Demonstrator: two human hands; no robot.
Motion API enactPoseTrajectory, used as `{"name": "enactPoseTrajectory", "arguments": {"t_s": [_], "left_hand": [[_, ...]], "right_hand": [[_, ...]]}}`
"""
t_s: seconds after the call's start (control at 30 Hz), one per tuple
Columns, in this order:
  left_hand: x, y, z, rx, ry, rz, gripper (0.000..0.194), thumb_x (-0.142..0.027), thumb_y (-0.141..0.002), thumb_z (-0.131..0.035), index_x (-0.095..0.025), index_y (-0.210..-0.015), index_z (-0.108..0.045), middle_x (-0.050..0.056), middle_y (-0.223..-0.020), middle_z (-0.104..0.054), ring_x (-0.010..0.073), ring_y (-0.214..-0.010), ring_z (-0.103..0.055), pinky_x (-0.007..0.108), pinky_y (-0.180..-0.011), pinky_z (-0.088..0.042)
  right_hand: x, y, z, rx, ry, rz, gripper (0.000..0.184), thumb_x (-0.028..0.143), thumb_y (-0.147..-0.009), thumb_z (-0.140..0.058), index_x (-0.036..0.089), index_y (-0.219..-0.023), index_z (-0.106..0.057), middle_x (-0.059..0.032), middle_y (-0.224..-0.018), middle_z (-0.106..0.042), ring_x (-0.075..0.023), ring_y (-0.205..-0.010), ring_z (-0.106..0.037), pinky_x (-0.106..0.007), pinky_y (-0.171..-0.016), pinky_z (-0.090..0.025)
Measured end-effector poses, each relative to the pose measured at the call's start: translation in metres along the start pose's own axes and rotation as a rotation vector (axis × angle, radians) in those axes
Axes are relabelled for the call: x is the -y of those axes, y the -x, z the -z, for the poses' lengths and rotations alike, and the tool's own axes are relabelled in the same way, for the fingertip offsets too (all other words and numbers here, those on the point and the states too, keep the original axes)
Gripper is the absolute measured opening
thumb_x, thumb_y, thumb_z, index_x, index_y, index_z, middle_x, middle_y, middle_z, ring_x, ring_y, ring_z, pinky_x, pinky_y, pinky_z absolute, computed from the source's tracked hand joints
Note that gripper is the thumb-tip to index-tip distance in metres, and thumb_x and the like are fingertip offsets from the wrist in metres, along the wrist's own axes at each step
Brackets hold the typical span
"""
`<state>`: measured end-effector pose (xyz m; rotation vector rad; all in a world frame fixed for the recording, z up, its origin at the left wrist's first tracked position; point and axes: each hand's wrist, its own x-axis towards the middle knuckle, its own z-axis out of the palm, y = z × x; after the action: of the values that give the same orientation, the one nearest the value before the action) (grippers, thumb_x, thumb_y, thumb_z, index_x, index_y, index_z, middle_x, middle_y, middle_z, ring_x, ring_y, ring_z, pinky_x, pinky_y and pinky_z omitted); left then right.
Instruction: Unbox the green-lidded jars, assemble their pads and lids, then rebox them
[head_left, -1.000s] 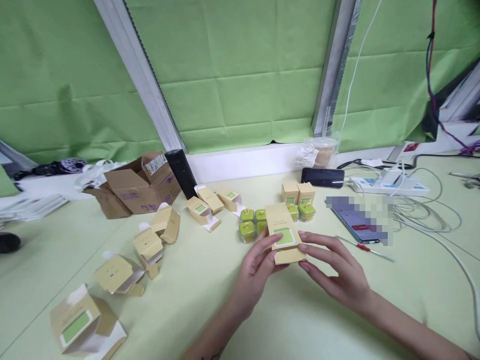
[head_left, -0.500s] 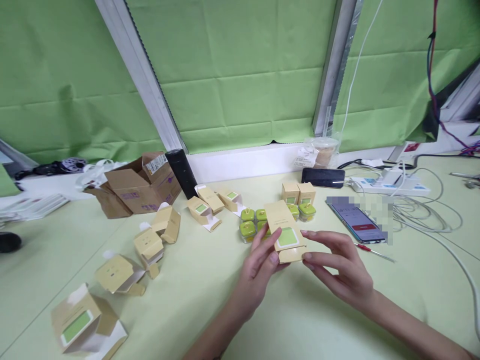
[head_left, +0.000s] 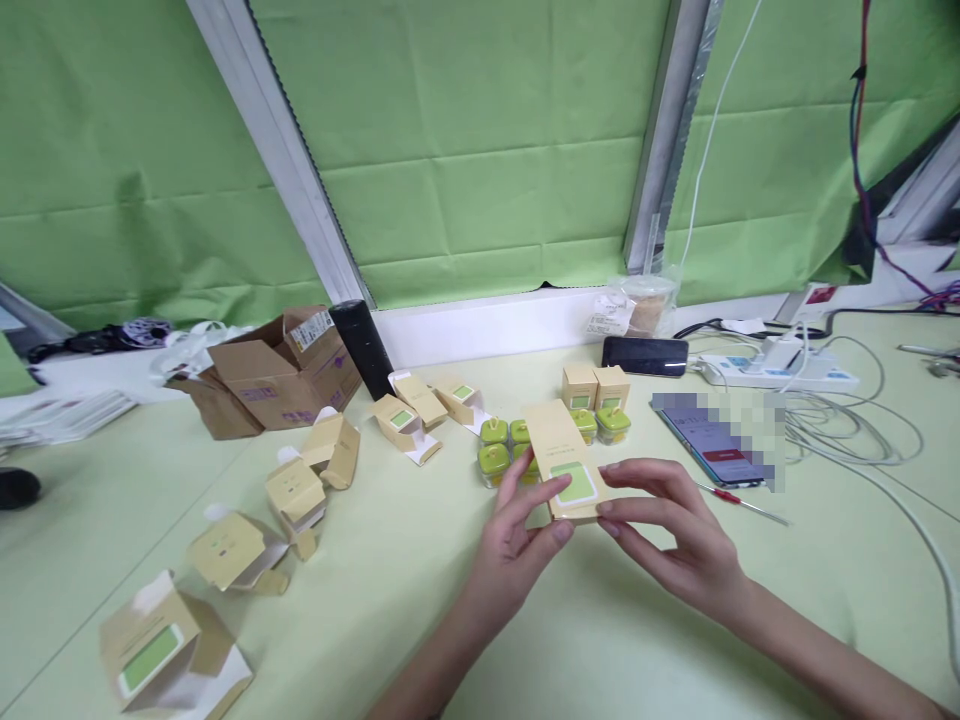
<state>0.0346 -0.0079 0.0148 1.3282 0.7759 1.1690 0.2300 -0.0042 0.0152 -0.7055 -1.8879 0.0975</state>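
Note:
Between my hands is a flattish tan cardboard box with a green label, tilted above the table. My left hand grips its left side, one finger across the label and the thumb at the lower end. The fingertips of my right hand pinch its lower right edge and corner. The end flap nearest me lies folded in. Just behind the box stand several small clear jars with green lids, partly hidden by it. Two small upright tan boxes stand behind the jars.
Several opened tan boxes lie along the left. A brown carton and a black bottle stand at the back. To the right are a phone, a red-handled screwdriver, a power strip and coiled cables.
The flap at the near end of the box, hanging out before, is now folded in. My left finger has slid further over the label, and my thumb has moved slightly right and down.

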Motion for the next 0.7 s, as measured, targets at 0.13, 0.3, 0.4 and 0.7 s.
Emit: {"name": "enactPoseTrajectory", "arguments": {"t_s": [0.13,0.3,0.4,0.7], "left_hand": [[0.002,0.001,0.002,0.005,-0.08,-0.037,0.021,-0.035,-0.082,-0.062,-0.027,-0.1,-0.069,0.002,-0.146,-0.03,0.0334,-0.138,-0.023,0.039,-0.09,-0.054],[-0.002,-0.001,-0.003,-0.011,0.067,0.014,0.041,-0.042,-0.076,-0.067,-0.026,-0.113,-0.06,0.007,-0.148,-0.03,0.0352,-0.13,-0.038,0.043,-0.09,-0.052],[-0.008,-0.003,-0.005,-0.092,0.237,0.07,0.078,-0.044,-0.076,-0.066,-0.033,-0.14,-0.023,0.012,-0.144,-0.036,0.0307,-0.118,-0.052,0.047,-0.092,-0.049],[0.005,-0.006,0.014,0.16,-0.169,-0.012,0.057,-0.016,-0.077,-0.061,-0.024,-0.125,-0.032,0.01,-0.123,-0.05,0.0223,-0.11,-0.054,0.04,-0.098,-0.042]], "right_hand": [[0.0,0.0,-0.002,-0.008,-0.092,-0.109,0.04,0.011,-0.082,-0.06,0.028,-0.118,-0.054,-0.0088,-0.112,-0.056,-0.0249,-0.109,-0.055,-0.04,-0.083,-0.055],[0.0,0.0,-0.002,0.06,-0.092,-0.102,0.036,0.012,-0.085,-0.059,0.027,-0.118,-0.057,-0.01,-0.122,-0.057,-0.0253,-0.114,-0.056,-0.041,-0.089,-0.053],[-0.003,-0.002,0.0,0.107,-0.136,-0.036,0.035,0.01,-0.085,-0.057,0.026,-0.116,-0.058,-0.0103,-0.123,-0.058,-0.0236,-0.113,-0.057,-0.038,-0.088,-0.054],[-0.046,-0.007,0.001,0.269,-0.101,-0.501,0.025,0.036,-0.082,-0.062,0.024,-0.104,-0.063,-0.0066,-0.104,-0.066,-0.0249,-0.098,-0.062,-0.044,-0.084,-0.053]]}}
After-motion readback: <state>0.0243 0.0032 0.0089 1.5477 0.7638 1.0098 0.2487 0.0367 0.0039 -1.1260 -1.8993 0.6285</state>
